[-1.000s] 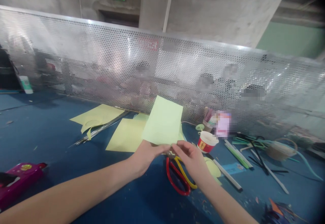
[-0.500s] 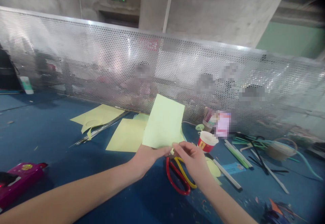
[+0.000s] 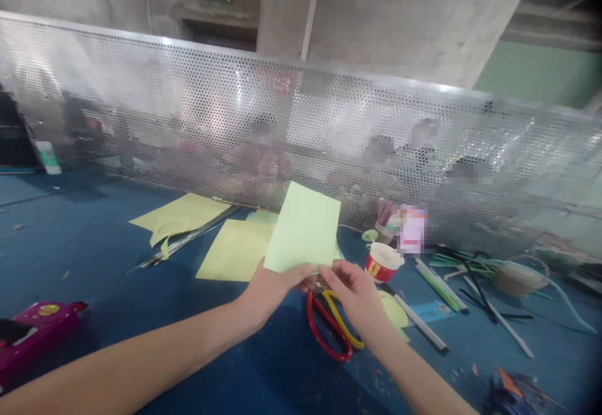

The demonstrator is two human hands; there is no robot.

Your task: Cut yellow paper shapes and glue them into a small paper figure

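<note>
A pale green sheet of paper [image 3: 305,230] is held up above the blue table, tilted. My left hand [image 3: 277,286] grips its lower edge, thumb on the near side. At the lower right corner, the thumb and fingers of my right hand [image 3: 348,286] pinch the same edge, the two thumbs nearly touching. Scissors with red and yellow handles [image 3: 329,327] lie just below my hands, their blades hidden. Behind the held sheet, a yellow sheet [image 3: 235,252] rests on the table.
Another yellow sheet [image 3: 183,214] has a curled cut strip. A red and white paper cup [image 3: 383,262], markers [image 3: 439,286] and a basket [image 3: 520,277] are to the right. At left is a magenta tape dispenser [image 3: 42,333]. A perforated metal screen [image 3: 188,108] stands behind.
The top of the green sheet has dipped slightly lower. My fingers have shifted a little along its bottom edge, and a small pale piece seen between them is no longer visible.
</note>
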